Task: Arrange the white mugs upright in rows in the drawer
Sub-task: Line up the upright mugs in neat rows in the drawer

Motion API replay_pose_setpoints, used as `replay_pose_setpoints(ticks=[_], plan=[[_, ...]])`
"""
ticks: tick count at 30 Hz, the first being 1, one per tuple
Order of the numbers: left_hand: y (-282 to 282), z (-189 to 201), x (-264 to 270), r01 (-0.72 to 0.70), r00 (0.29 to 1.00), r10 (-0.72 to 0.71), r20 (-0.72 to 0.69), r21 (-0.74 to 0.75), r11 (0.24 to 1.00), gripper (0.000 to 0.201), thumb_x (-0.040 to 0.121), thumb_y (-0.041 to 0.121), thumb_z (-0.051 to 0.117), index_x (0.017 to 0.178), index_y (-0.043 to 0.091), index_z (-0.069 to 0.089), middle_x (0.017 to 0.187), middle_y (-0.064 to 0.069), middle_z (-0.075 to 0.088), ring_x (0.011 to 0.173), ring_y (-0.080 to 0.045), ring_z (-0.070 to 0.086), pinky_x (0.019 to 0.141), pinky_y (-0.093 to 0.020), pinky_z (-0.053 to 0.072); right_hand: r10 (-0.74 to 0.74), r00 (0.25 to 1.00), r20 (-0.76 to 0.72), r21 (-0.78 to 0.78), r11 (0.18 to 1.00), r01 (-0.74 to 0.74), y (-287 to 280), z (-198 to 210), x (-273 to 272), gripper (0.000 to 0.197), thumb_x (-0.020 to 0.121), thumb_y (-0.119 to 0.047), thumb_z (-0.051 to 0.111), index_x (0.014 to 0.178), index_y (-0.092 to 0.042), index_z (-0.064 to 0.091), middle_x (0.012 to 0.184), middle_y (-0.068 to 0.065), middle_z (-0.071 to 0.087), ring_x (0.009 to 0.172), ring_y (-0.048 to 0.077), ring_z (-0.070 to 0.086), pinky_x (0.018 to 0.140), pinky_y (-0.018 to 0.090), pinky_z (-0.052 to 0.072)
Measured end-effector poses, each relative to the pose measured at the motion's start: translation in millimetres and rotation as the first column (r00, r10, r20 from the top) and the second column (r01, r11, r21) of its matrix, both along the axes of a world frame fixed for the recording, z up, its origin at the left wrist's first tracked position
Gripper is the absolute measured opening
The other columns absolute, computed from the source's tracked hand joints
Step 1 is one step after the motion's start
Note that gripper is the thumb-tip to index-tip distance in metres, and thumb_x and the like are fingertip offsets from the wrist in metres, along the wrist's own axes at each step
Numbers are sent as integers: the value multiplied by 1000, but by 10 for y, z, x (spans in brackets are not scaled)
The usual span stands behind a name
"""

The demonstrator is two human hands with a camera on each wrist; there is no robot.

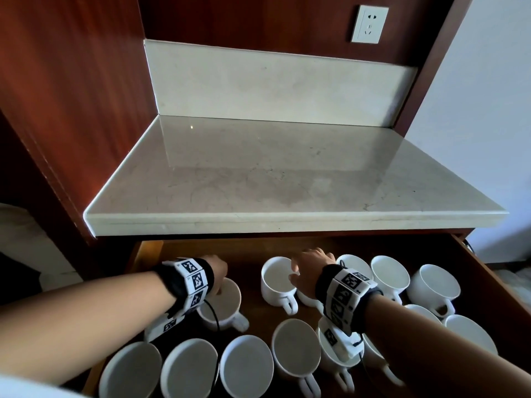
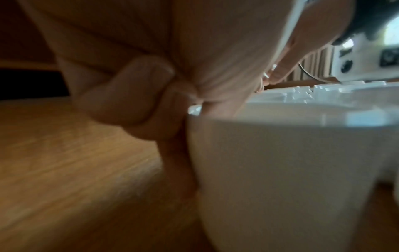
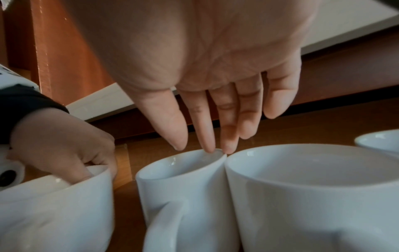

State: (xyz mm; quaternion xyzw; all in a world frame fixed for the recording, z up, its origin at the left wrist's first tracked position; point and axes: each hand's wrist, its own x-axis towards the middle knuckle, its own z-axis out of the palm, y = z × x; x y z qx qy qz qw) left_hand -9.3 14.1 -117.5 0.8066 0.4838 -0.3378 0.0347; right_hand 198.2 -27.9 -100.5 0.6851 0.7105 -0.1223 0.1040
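Observation:
Several white mugs stand upright in an open wooden drawer [image 1: 488, 282]. My left hand [image 1: 219, 278] grips the far rim of one mug [image 1: 224, 305] at the drawer's left, fingers inside it and thumb outside. In the left wrist view that mug [image 2: 291, 170] fills the right half, with my curled left hand [image 2: 151, 102] at its rim. My right hand [image 3: 207, 139] is open with straight fingers. Its fingertips touch the rim of a back-row mug [image 3: 183, 179], which presses against a neighbouring mug [image 3: 313, 196]. From the head camera this right hand [image 1: 304, 265] hovers over that mug [image 1: 278, 280].
A front row of mugs [image 1: 189, 366] runs along the drawer's near edge. More mugs [image 1: 389, 272] stand at the back right. A marble countertop [image 1: 287, 173] overhangs the drawer's rear. Bare drawer floor [image 1: 250, 271] shows between my two hands.

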Motion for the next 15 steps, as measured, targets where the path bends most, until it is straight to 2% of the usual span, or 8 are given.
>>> replay_pose_setpoints(ticks=[5,9,12,15], plan=[[26,15,55,101,992,-106,68,70,992,27,97,27,50,118,18,63,122,-8,63,113,-30,59,85,-34,47,-4,1000,-2,17,1000,4,57,-18,-40,35,90,-33,51,122,-22,53,130,4,53,126,27,42,103,44,33],[32,-77,156,174,969,-194,150,132,976,25,98,24,48,118,19,62,120,-9,62,118,-29,52,87,-34,44,-21,1000,9,28,999,21,155,-55,-89,38,88,-28,53,124,-20,46,128,5,54,124,28,44,102,44,33],[31,-135,162,105,960,-138,243,143,984,24,95,23,50,115,16,62,118,-11,63,117,-31,53,87,-34,45,0,995,102,-55,998,5,262,-72,-143,36,88,-23,53,124,-19,51,130,6,56,127,28,42,103,45,31],[26,-149,75,-92,951,56,304,105,990,26,93,29,52,112,14,63,116,-11,65,110,-30,60,84,-34,48,29,989,146,-79,997,-18,355,-38,-179,35,87,-19,57,122,-20,55,131,5,56,129,26,44,105,43,30]])
